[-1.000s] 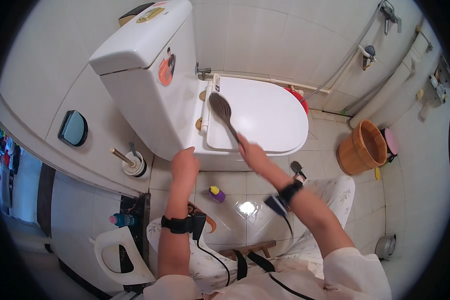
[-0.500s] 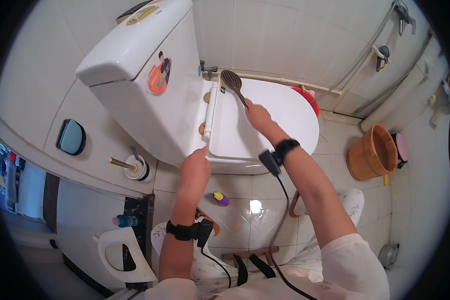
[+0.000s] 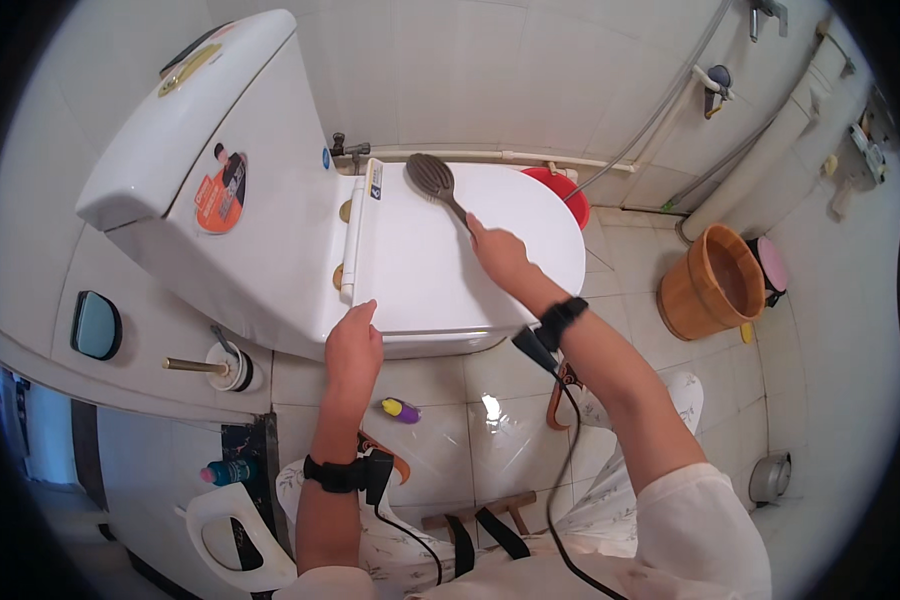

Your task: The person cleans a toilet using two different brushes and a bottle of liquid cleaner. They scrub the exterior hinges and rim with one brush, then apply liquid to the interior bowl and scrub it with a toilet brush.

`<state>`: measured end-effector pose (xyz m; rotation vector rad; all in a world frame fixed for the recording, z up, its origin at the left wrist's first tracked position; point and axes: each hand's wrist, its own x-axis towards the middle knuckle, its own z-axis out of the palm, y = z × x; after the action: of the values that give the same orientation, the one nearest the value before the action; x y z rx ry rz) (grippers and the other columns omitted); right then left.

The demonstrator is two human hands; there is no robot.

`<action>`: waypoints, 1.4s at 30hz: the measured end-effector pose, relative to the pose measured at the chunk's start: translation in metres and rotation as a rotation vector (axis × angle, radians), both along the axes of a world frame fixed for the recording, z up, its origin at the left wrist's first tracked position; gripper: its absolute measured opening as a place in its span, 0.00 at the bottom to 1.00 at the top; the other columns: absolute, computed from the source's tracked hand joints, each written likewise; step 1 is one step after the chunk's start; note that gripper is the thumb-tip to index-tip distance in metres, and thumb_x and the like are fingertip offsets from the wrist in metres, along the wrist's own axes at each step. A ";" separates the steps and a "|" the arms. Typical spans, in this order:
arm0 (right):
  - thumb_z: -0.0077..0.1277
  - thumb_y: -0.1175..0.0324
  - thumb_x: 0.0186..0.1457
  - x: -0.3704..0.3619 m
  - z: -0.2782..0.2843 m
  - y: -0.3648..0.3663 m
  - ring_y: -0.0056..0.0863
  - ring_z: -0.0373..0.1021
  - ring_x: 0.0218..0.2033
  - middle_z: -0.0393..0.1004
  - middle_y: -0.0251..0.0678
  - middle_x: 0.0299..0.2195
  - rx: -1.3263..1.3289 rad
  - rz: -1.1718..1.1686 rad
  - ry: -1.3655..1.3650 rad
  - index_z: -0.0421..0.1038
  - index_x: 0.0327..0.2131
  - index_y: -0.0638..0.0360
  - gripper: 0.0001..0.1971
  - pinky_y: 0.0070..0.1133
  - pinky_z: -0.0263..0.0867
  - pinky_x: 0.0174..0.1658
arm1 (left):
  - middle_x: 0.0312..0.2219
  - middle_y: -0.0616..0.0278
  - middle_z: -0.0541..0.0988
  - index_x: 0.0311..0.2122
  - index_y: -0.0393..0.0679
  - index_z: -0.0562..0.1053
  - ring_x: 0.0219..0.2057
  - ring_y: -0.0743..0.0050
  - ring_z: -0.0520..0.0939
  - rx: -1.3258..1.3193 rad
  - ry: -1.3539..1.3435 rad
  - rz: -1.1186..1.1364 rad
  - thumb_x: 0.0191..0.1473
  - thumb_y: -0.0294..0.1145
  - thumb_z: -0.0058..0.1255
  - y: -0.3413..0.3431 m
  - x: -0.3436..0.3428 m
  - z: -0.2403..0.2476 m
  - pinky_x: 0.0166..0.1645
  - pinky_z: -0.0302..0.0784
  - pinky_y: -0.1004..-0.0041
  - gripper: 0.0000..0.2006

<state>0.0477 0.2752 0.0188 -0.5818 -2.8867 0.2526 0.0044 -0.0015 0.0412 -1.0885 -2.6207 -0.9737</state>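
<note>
A white toilet with its lid [image 3: 515,270] down stands in front of me, the tank [image 3: 220,170] at its left. My right hand [image 3: 498,255] is closed round the handle of a brown scrub brush [image 3: 430,176]. The oval brush head lies over the lid's far side, a little right of the hinge. At the near left corner of the lid, my left hand [image 3: 354,348] is closed at the edge, fingertips over it; its inner fingers are hidden. Both wrists wear black straps with cables.
On the left are a toilet brush in a white holder [image 3: 228,368], a blue box [image 3: 96,325] and a white stool [image 3: 232,535]. A purple-and-yellow bottle [image 3: 401,410] lies on the floor. A red basin [image 3: 560,190] and wooden bucket [image 3: 712,285] stand to the right.
The view has shifted, so the scene sits farther left. Over the lid, the brush head has moved right, away from the hinge. My left hand has slid slightly right along the near edge.
</note>
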 end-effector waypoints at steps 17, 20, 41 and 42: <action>0.41 0.72 0.49 0.171 -0.013 -0.082 0.40 0.66 0.18 0.66 0.45 0.17 -0.183 -0.059 -0.165 0.40 0.59 0.44 0.34 0.33 0.62 0.23 | 0.34 0.53 0.75 0.38 0.39 0.72 0.35 0.54 0.75 0.054 0.057 -0.007 0.41 0.18 0.43 -0.002 -0.003 -0.009 0.40 0.71 0.65 0.15; 0.41 0.72 0.49 0.161 -0.008 -0.123 0.38 0.66 0.17 0.66 0.44 0.17 -0.255 0.148 -0.057 0.39 0.59 0.43 0.35 0.33 0.61 0.22 | 0.34 0.53 0.75 0.38 0.39 0.72 0.35 0.54 0.75 0.028 0.001 0.011 0.41 0.19 0.43 -0.007 0.005 -0.003 0.40 0.71 0.65 0.15; 0.41 0.66 0.52 0.235 -0.020 0.011 0.41 0.67 0.18 0.69 0.45 0.17 -0.045 -0.409 0.082 0.56 0.53 0.46 0.22 0.36 0.62 0.23 | 0.33 0.50 0.74 0.40 0.38 0.71 0.34 0.52 0.74 0.078 0.087 -0.039 0.42 0.20 0.43 -0.010 0.006 0.005 0.39 0.70 0.64 0.15; 0.41 0.66 0.52 0.229 -0.022 0.008 0.41 0.67 0.18 0.69 0.45 0.17 -0.046 -0.353 0.092 0.53 0.54 0.46 0.24 0.36 0.62 0.23 | 0.32 0.51 0.74 0.40 0.38 0.71 0.34 0.52 0.74 0.089 0.093 -0.019 0.42 0.21 0.43 -0.015 0.005 0.008 0.38 0.70 0.64 0.15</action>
<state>0.2766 0.2829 -0.0036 -1.0406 -2.6362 0.2835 0.0097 -0.0163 0.0494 -1.1119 -2.4737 -1.0076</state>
